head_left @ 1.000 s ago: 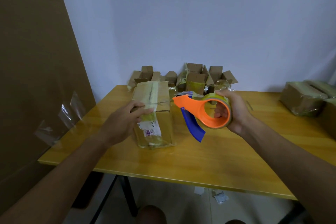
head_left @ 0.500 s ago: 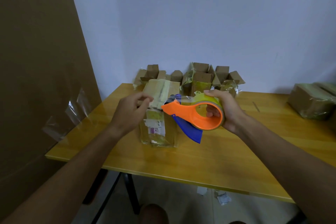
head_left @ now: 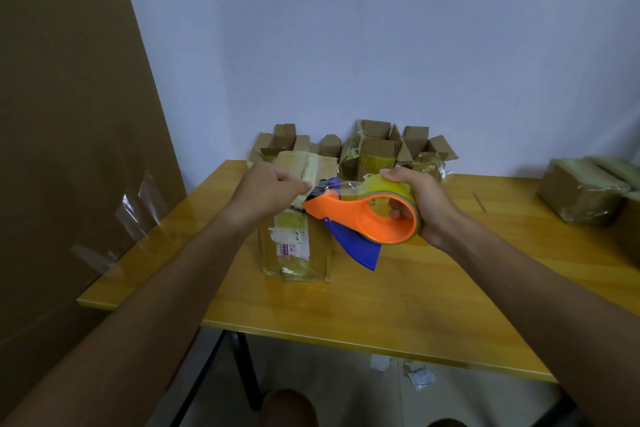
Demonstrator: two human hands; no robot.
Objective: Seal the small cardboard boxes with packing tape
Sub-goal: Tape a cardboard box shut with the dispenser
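Observation:
A small cardboard box with old tape and a white label stands on the yellow wooden table, left of centre. Above it my right hand holds an orange tape dispenser with a blue guard and a yellowish tape roll, fingers through the ring. My left hand is at the dispenser's nose, its fingertips pinched on the clear tape end just over the box's top.
Several open small boxes stand against the wall behind. Taped boxes sit at the table's right end. A large cardboard sheet with clear tape scraps leans at the left. Paper scraps lie on the floor under the table.
My left hand left the top of the box and came up to the dispenser's nose, pinching the tape end. The dispenser moved slightly left and tilted flatter.

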